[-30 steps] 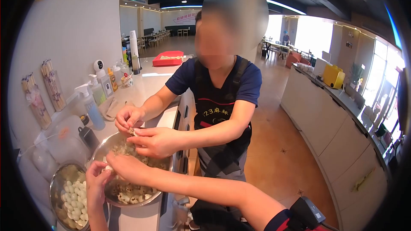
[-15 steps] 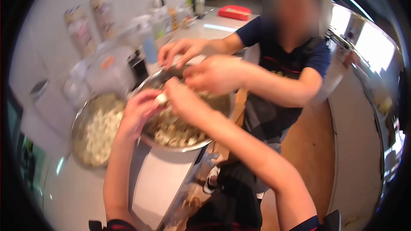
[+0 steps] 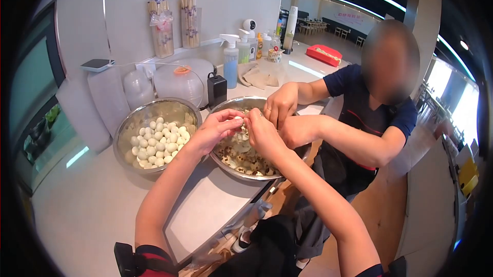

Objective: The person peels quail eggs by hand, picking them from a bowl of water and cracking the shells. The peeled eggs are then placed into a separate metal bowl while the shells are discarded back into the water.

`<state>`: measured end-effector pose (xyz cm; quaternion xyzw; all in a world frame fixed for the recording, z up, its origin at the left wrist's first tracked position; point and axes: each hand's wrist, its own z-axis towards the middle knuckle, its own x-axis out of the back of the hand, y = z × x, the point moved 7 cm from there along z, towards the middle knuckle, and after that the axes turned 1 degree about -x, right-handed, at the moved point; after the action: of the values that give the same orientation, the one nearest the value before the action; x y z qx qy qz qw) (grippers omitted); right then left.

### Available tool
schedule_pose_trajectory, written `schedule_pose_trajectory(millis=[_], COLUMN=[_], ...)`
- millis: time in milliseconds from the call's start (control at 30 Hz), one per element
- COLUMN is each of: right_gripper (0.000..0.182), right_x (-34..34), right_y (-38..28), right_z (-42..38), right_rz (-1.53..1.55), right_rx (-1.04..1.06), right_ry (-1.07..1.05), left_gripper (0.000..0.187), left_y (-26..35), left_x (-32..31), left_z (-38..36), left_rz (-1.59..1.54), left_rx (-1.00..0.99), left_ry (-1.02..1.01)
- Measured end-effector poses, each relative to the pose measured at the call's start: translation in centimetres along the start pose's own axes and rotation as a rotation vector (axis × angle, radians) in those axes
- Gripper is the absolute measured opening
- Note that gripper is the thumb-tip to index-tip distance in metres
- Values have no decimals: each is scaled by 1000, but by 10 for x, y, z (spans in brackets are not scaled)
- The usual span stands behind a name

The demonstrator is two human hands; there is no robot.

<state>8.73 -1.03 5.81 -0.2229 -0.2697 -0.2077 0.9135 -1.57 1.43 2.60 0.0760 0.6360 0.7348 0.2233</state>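
Resting at about nine o'clock on the counter (image 3: 77, 210), a steel bowl (image 3: 126, 128) is being filled with peeled white eggs (image 3: 156, 143), kept apart from the unpeeled ones so the two lots are not being mixed. Just to its right, at the counter's edge, a second bowl (image 3: 226, 105) is being used for speckled eggs and shell bits (image 3: 241, 161). Over this bowl a small egg (image 3: 239, 119) is being pinched between the left hand (image 3: 213, 130) and the right hand (image 3: 262, 135); both are being closed narrowly on it with the fingertips, probably so that shell is dropping straight into the bowl below.

At one o'clock from the egg, a co-worker's hands (image 3: 285, 115) are being worked over the same bowl's far rim, crowding the space and nearly touching the right hand. Behind the bowls, at twelve o'clock, plastic tubs (image 3: 179, 81), a black adapter (image 3: 216, 89) and spray bottles (image 3: 231, 66) are being kept against the wall, with skewer bundles (image 3: 177, 20) above them. Farther off at two o'clock, a red tray (image 3: 324, 53) is being left on the counter.
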Motion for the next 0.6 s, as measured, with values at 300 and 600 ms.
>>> schedule_pose_trajectory(millis=[300,600], right_gripper=[9,11], right_x=[16,21], right_y=[4,14], right_z=[5,4], right_rz=[-54,-184], right_rx=[-80,-151], right_ry=[96,224], left_gripper=[20,23], left_y=[6,5], left_x=[1,-1], left_z=[-2,-1], left_rz=[-117,-36], left_rx=[-10,13], left_ry=[26,-41])
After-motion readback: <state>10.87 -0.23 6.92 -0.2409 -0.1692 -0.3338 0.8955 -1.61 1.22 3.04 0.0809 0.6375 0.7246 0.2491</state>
